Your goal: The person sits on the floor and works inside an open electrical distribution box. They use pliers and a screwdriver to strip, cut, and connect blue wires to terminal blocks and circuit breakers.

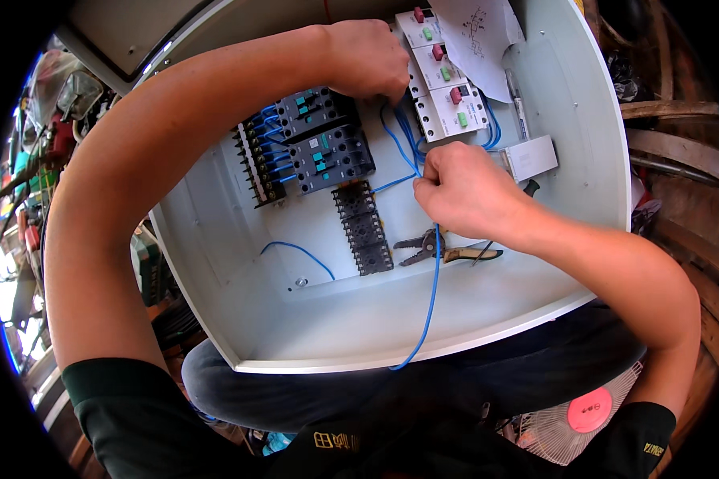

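Note:
My right hand (471, 191) is closed in a pinch on a blue wire (434, 295), whose loose length hangs down over the near edge of the metal enclosure (311, 366). At the far side my left hand (369, 60) is curled beside the column of white motor circuit breakers (447, 76) with red and green buttons. Its fingertips are bent under, and what they grip is hidden. Several blue wires (405, 128) loop between the two hands. Left of them sit black contactors (327, 160), wired to a terminal strip (257, 168), and black relay sockets (363, 227).
Wire strippers (431, 247) and a thin-shafted screwdriver (482, 253) lie on the enclosure floor. A short blue wire (299, 247) rests at the near left. A white box (531, 158), a pen (519, 108) and a drawing sheet (479, 40) are at the right. Beyond the wall lie wooden pieces (679, 152).

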Tool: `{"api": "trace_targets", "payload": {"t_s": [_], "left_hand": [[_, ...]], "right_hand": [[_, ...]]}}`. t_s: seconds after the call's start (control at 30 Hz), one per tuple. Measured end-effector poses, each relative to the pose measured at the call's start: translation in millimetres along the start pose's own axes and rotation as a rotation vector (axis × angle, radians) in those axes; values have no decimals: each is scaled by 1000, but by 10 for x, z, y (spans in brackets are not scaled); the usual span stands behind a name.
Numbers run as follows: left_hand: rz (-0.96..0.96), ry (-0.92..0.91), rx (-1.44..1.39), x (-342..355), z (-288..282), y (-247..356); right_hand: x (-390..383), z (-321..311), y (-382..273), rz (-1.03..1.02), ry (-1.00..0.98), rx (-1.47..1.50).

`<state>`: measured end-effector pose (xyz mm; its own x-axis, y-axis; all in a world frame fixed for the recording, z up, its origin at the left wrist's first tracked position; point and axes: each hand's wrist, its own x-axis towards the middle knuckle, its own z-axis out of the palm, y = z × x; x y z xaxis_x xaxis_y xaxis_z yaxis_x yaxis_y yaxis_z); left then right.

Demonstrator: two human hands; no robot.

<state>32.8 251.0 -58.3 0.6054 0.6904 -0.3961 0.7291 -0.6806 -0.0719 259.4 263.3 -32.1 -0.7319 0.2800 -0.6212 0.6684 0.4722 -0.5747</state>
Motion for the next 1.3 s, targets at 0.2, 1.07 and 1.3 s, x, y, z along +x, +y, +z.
{"api": "trace_targets", "payload": {"t_s": [0.2, 1.07, 1.3], "left_hand": [[-384, -100, -243, 74, -53, 90], [-656, -204, -270, 244, -197, 293], [-658, -125, -206, 4, -151, 454]], "right_hand": [[23, 3, 74, 89, -144, -167], [143, 372, 193, 120, -163, -135], [213, 265, 179, 244, -286, 19]]}}
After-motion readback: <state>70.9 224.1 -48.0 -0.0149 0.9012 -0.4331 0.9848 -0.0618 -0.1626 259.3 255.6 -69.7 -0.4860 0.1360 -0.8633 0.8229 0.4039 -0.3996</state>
